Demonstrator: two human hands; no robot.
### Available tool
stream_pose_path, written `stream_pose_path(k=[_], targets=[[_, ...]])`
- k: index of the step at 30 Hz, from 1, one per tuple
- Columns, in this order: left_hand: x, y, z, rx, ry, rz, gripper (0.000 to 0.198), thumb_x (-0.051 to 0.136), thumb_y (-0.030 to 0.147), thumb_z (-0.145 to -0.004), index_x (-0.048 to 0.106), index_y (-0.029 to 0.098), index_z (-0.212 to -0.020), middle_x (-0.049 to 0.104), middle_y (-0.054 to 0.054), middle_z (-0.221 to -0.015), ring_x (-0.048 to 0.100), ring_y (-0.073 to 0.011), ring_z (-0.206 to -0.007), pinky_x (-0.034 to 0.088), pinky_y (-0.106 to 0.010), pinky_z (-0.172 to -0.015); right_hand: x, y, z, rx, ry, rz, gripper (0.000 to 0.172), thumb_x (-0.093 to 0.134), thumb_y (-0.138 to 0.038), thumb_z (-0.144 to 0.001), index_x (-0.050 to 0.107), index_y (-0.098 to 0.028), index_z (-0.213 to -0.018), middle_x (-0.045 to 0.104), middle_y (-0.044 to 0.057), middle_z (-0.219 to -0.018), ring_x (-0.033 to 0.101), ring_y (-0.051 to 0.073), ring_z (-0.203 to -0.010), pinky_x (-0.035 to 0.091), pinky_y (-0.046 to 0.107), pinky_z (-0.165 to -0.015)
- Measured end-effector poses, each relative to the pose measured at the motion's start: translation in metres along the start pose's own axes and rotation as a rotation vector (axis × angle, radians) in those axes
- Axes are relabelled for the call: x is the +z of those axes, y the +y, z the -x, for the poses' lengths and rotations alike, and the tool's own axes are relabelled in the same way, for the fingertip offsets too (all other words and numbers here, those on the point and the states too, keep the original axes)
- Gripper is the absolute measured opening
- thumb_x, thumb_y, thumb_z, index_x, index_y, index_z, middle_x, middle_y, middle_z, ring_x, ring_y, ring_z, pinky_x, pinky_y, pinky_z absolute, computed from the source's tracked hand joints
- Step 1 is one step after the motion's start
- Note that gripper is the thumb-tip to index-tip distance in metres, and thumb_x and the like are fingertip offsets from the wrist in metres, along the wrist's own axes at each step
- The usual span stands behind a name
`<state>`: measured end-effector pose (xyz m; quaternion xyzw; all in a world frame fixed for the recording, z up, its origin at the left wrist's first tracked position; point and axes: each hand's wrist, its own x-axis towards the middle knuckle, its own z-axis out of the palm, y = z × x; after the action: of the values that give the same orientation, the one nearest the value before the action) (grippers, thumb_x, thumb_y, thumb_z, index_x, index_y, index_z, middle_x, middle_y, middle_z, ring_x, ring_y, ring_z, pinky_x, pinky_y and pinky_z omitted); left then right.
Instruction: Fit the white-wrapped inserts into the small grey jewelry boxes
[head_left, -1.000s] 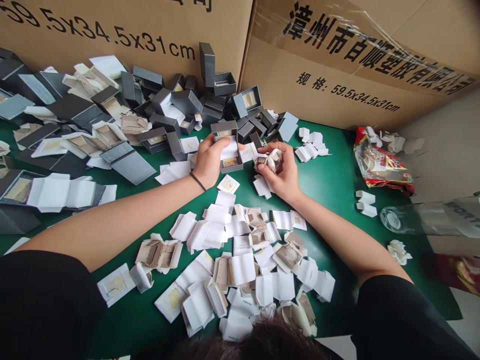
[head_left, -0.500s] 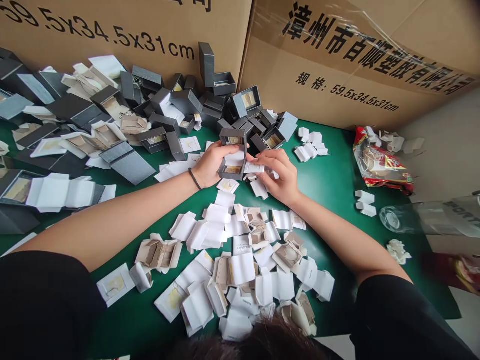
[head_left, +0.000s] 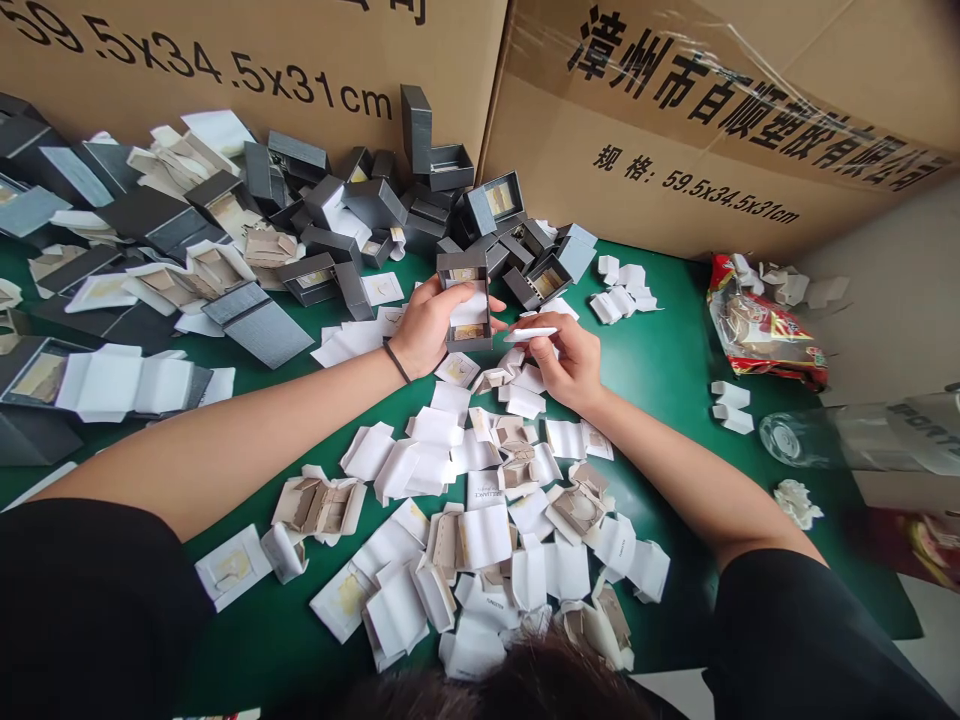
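My left hand [head_left: 424, 325] is wrapped round an opened small black box [head_left: 470, 262], thumb across its white inner lining. Yellowish patches show inside both halves of the box. Just to the right, my right hand [head_left: 568, 358] pinches a flat white card [head_left: 531, 334], seen nearly edge-on and apart from the box. Beneath both hands lie folded white card inserts [head_left: 485, 535], many with their grey-brown undersides turned up, in a loose heap running toward me.
A pile of black and grey boxes [head_left: 375, 205] spreads across the back left. Two large cardboard cartons [head_left: 540, 120] stand behind it. On the right are a red snack bag [head_left: 765, 330], a clear bottle [head_left: 862, 437] and crumpled paper [head_left: 797, 503], on the green table [head_left: 675, 390].
The white card in my right hand has come away from the box and tilted nearly edge-on. My left hand has turned the box slightly more upright.
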<state>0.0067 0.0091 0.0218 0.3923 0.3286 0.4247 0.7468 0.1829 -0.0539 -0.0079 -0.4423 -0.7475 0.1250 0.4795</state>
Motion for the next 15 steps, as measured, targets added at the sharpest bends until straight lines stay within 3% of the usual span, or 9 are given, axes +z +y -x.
stream_pose_path(k=[4,7,12,15], targets=[[0.000,-0.004,-0.003,0.050,0.057,-0.004,0.021,0.054,0.030,-0.079,0.050,0.015,-0.094,0.068,-0.004,-0.081,0.068,-0.0158,-0.067,0.057,-0.029,-0.065,-0.001,-0.004,0.002,0.014,-0.016,0.036,0.039,0.033,-0.041,-0.098,0.060,-0.016,-0.087,0.066,0.003,-0.073,0.058,0.007,-0.059,0.047,0.021,-0.058],[-0.002,-0.009,-0.008,0.115,0.101,0.007,0.022,0.052,0.032,-0.083,0.046,0.017,-0.098,0.067,-0.003,-0.087,0.068,-0.0142,-0.072,0.058,-0.029,-0.071,-0.002,-0.009,0.002,-0.039,-0.087,0.074,0.033,0.039,-0.035,-0.097,0.062,-0.016,-0.083,0.062,0.000,-0.062,0.055,0.005,-0.055,0.043,0.017,-0.054],[-0.006,-0.016,-0.014,0.203,0.142,-0.005,0.025,0.052,0.026,-0.081,0.041,0.021,-0.102,0.066,-0.001,-0.098,0.069,-0.0151,-0.082,0.058,-0.031,-0.075,0.001,-0.010,0.001,-0.089,-0.090,0.067,0.017,0.053,-0.030,-0.091,0.064,-0.016,-0.090,0.064,-0.001,-0.068,0.046,0.001,-0.049,0.038,0.015,-0.048],[-0.007,-0.018,-0.014,0.199,0.136,-0.065,0.027,0.053,0.024,-0.078,0.041,0.021,-0.102,0.066,-0.003,-0.101,0.068,-0.0156,-0.086,0.058,-0.032,-0.078,0.004,-0.006,0.003,-0.033,-0.081,-0.029,0.012,0.059,-0.028,-0.087,0.060,-0.017,-0.092,0.064,-0.001,-0.074,0.051,0.002,-0.053,0.043,0.015,-0.050]])
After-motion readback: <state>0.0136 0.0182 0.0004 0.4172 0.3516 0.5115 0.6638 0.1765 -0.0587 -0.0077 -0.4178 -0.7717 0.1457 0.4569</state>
